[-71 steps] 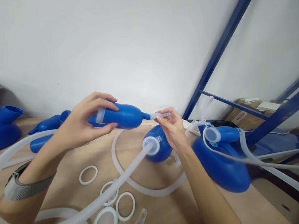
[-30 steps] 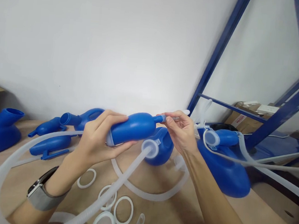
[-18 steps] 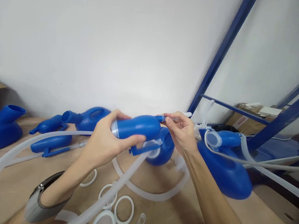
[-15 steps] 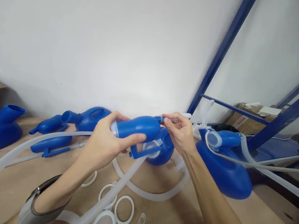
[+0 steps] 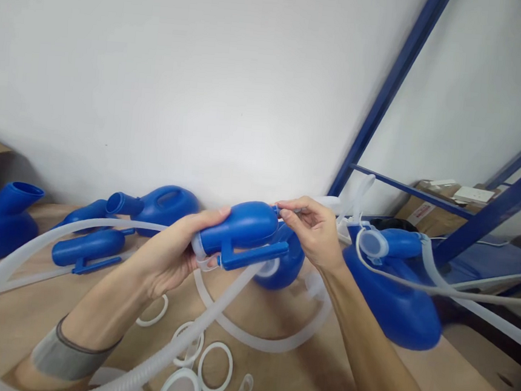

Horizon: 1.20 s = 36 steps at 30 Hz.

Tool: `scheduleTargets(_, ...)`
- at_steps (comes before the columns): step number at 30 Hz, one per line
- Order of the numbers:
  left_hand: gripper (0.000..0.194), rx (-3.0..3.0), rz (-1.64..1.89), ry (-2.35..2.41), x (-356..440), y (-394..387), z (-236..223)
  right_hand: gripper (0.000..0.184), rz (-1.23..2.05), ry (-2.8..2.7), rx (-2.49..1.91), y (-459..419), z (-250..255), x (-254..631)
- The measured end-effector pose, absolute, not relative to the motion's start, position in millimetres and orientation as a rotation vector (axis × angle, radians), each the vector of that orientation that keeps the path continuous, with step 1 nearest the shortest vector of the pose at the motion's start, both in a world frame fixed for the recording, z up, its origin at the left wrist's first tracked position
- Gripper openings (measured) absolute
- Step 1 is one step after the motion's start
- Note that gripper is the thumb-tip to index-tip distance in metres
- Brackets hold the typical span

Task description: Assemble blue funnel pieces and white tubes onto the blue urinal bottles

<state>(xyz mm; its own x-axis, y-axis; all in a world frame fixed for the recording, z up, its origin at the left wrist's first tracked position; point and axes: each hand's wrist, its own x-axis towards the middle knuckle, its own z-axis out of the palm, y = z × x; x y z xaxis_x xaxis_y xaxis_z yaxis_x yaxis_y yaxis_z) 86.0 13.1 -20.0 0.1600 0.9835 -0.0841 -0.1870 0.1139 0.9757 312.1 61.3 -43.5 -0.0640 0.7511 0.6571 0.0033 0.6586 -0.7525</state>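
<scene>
Two hands work one blue bottle (image 5: 251, 220) above the table (image 5: 299, 381), as I watch remotely: the left hand (image 5: 175, 243) grasps its capped end, the right hand (image 5: 314, 232) pinches at its narrow tip. I judge it fitting or adjustment there, calling for a steady bottle and fine fingertip control. Loose rings (image 5: 218, 345) lie below.

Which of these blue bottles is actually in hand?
The slim blue bottle at centre, above its bar handle: the left hand holds its pale collar, the right hand pinches its narrow tip. The others, like the loop-handled jug, are ungripped.
</scene>
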Motion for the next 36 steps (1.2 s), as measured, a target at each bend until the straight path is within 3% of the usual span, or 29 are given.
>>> scheduleTargets(4,0.033,0.891,1.02,0.975,76.5,20.0,-18.7,0.028,0.745,-1.594,-0.644,60.2,-37.5,315.1)
scheduleTargets(7,0.044,1.24,1.149,1.066,61.0,26.8,-17.6,0.058,0.846,-1.69,-0.77,55.5,-34.8,321.8)
scheduleTargets(8,0.05,1.447,1.192,1.136,54.3,29.2,-17.2,0.059,0.808,-1.712,-0.85,53.2,-33.8,324.2)
scheduleTargets(11,0.059,2.147,1.19,1.295,34.4,35.3,-17.0,0.039,0.345,-1.751,-1.056,46.7,-29.9,329.4)
scheduleTargets(14,0.051,2.535,1.151,1.158,23.0,37.5,-17.8,0.032,-0.031,-1.872,-1.008,46.1,-28.0,330.2)
scheduleTargets(17,0.042,2.653,1.166,0.92,22.2,35.5,-17.8,0.036,0.077,-2.038,-0.913,51.3,-31.1,329.4)
scheduleTargets(22,0.027,2.765,1.147,0.815,29.5,30.6,-19.0,0.06,0.449,-2.153,-0.989,57.3,-40.8,326.1)
scheduleTargets(28,0.025,2.864,1.26,0.802,41.3,29.1,-27.3,0.052,0.478,-1.831,-1.225,57.4,-47.8,313.1)
scheduleTargets(36,0.033,3.114,1.42,0.661,55.3,35.2,-34.6,0.054,0.651,-1.8,-1.278,56.5,-37.9,314.0)
